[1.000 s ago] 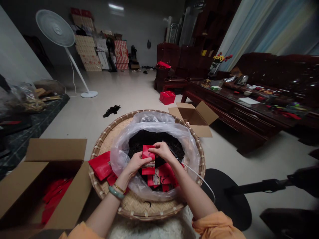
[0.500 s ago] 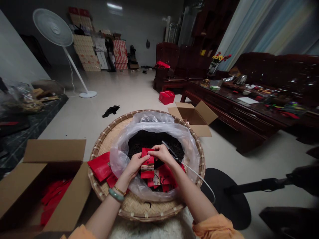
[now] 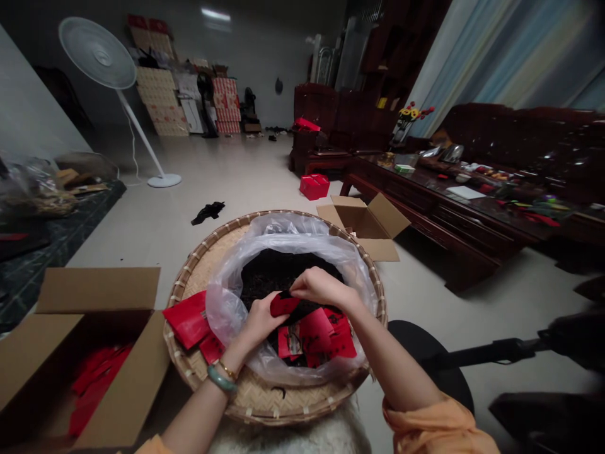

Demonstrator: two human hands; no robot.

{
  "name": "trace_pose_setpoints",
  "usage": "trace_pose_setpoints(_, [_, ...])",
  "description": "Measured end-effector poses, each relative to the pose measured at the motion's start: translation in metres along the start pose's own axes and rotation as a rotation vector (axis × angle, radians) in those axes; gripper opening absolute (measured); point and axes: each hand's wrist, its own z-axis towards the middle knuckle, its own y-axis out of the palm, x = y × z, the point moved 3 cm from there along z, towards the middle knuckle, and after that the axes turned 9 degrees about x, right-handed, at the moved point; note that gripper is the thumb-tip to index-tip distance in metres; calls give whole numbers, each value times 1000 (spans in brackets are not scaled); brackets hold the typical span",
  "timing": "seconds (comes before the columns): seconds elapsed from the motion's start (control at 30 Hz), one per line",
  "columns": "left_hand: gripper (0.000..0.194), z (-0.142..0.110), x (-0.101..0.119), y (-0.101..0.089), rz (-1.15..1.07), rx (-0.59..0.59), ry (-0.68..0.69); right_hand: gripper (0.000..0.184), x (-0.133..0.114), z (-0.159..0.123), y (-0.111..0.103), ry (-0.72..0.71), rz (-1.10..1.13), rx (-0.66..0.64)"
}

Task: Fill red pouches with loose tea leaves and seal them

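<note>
My left hand (image 3: 259,318) grips a small red packet (image 3: 283,304) by its side, holding it low over the dark loose tea (image 3: 271,274) in a clear plastic bag (image 3: 227,296). My right hand (image 3: 317,288) is closed in a pinch at the packet's open top. The bag rests in a round woven bamboo tray (image 3: 198,277). More red packets (image 3: 321,334) lie inside the bag near my wrists, and others (image 3: 189,318) lie on the tray at the left.
An open cardboard box (image 3: 94,353) with red packets stands at the left. Another open box (image 3: 366,224) sits on the floor beyond the tray. A standing fan (image 3: 101,57), a dark wooden table (image 3: 449,208) and a black stool (image 3: 425,353) surround me.
The packet was upright between both hands; now it is tipped down toward the tea. My right hand has moved over its mouth. The thin tool by my right hand is out of sight.
</note>
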Motion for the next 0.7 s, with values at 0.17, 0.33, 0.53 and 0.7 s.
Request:
trace_pose_setpoints(0.17, [56, -2, -5, 8, 27, -61, 64, 23, -16, 4, 16, 57, -370, -200])
trace_pose_setpoints(0.33, [59, -2, -6, 9, 32, -99, 70, 26, -21, 8, 29, 56, -487, -163])
trace_pose_setpoints(0.53, [58, -1, -7, 8, 14, -72, 39, 24, -16, 2, 14, 11, -380, -186])
trace_pose_setpoints(0.7, [57, -1, -8, 6, -3, -42, 21, 19, -12, -3, -1, -42, -215, -94])
